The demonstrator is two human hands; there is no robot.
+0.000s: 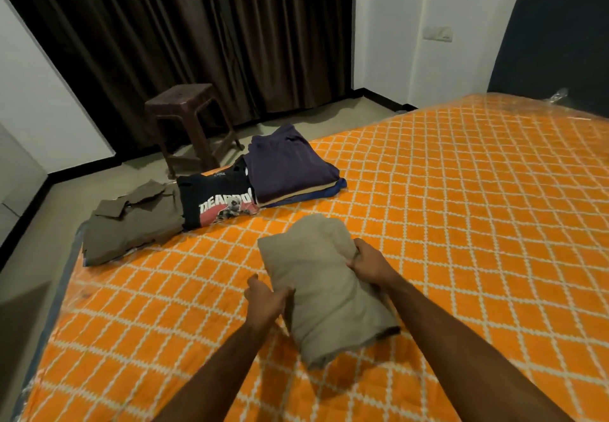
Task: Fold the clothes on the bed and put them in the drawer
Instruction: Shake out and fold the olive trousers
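A folded beige garment (319, 283) lies on the orange checked bed (461, 224) in front of me. My left hand (265, 298) grips its left edge and my right hand (369, 262) grips its right edge. Along the bed's far left edge lie a folded brown shirt (131, 220), a folded black printed T-shirt (219, 202) and a stack topped by a dark purple garment (286, 166). No drawer is in view.
A brown plastic stool (191, 125) stands on the floor beyond the bed, in front of dark curtains (184, 26). A dark headboard (557, 39) rises at the far right. The bed's left edge drops to the floor.
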